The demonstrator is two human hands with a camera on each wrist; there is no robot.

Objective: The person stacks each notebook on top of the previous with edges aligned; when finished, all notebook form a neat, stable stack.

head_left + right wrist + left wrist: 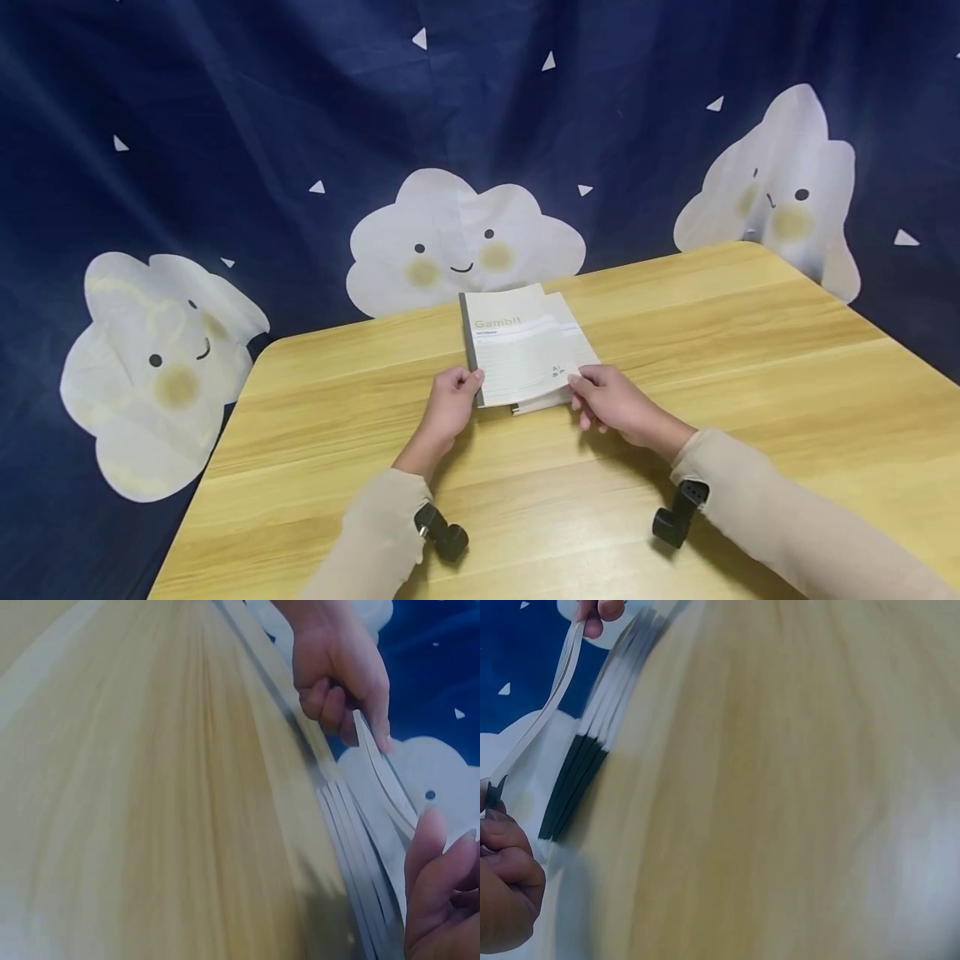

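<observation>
A pale notebook (pixel 517 367) with a dark spine and "Gambit" on its cover is held up, near edge toward me. My left hand (pixel 448 408) pinches its lower left corner at the spine. The lower right corner is between the thumb and fingers of my right hand (pixel 618 407). Both wrist views show the held notebook bending slightly, apart from the stack below. That stack of several similar notebooks (pixel 592 742) lies on the table, dark spines toward the left. In the head view, the held notebook hides most of the stack (pixel 576 325).
The wood-patterned table (pixel 315 442) extends around the notebooks, its far edge just behind them. A dark blue curtain (pixel 270 100) with white clouds hangs behind it. Black devices are strapped at both wrists, below the beige sleeves (pixel 795 517).
</observation>
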